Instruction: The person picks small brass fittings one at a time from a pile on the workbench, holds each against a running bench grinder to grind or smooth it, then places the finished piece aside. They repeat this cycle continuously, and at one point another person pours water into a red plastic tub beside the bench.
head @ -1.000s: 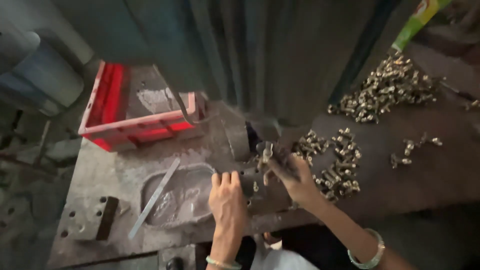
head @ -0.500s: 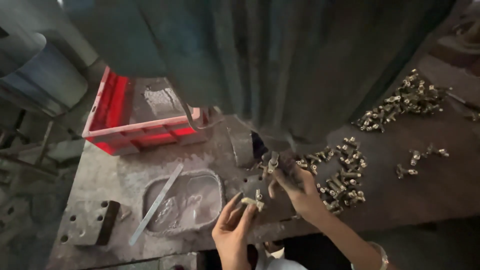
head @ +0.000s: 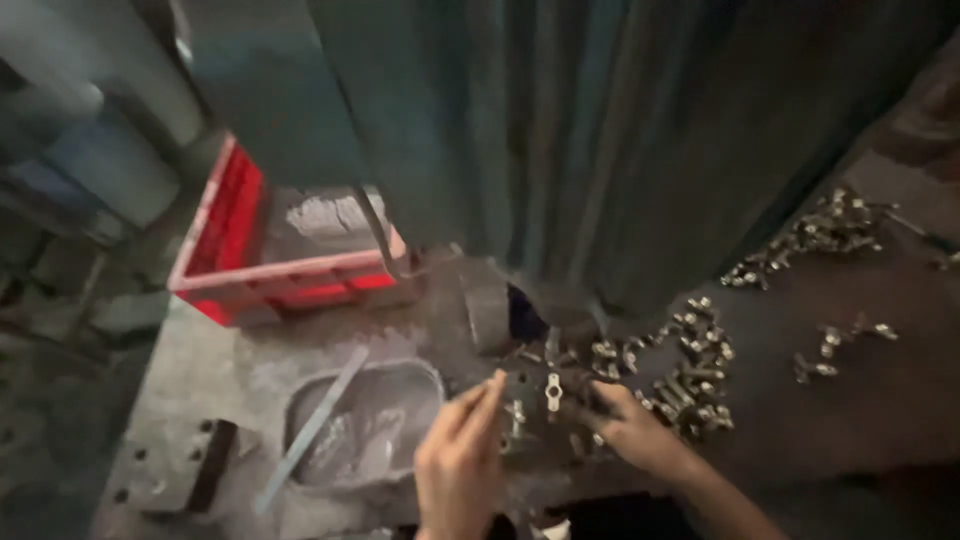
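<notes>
**Both hands back at the die, a brass fitting between them**

Half a second ago the left hand was drawn back toward the body, pinching a small brass piece; now the left hand [head: 462, 462] is forward again, fingers straight and held close together, tips just beside the dark work spot under the press. Nothing is visibly pinched in it; the frame is blurred, so a small part tucked behind the fingers cannot be ruled out. The right hand [head: 640, 432] has shifted a little too: its fingers are spread and reaching in from the other side, tips touching or nearly touching the spot, and no part shows clearly in its grasp.

Between the two sets of fingertips stands a pale brass fitting [head: 551, 390], upright, directly below the green-grey press body [head: 600, 150]. The change reads as one piece placed and the hands meeting at the die again.

Beyond the right hand's fingertips lies the near pile of brass fittings [head: 690, 375], with a further heap [head: 815, 235] well past it. Outward of the left hand sit a shallow metal tray [head: 365, 425] with a flat strip [head: 310, 430] across it, and a red plastic crate [head: 285, 275] beyond that.
</notes>
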